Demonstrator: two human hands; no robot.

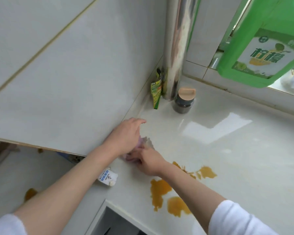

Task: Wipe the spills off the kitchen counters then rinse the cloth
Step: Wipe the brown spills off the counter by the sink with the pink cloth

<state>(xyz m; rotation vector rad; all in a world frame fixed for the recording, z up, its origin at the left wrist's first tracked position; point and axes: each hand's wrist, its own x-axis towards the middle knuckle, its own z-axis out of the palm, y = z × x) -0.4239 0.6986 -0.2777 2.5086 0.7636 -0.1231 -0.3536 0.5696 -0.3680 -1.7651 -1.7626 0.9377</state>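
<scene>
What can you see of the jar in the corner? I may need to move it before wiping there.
The jar is small and round, of dark see-through glass or plastic, closed by a light wood-look lid with a flat edge. It stands upright on the white counter, right beside the metal pipe and near the green packet. Neither hand touches it.

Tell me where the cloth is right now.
In the head view, the cloth lies on the counter under both hands, by the left wall, beyond the orange spill.

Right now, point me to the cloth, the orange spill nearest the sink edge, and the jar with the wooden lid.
cloth (143, 143): head view, on the pale crumpled part between the hands.
orange spill (159, 189): head view, middle of the large puddle.
jar (183, 101): head view, on its dark glass body.
</scene>
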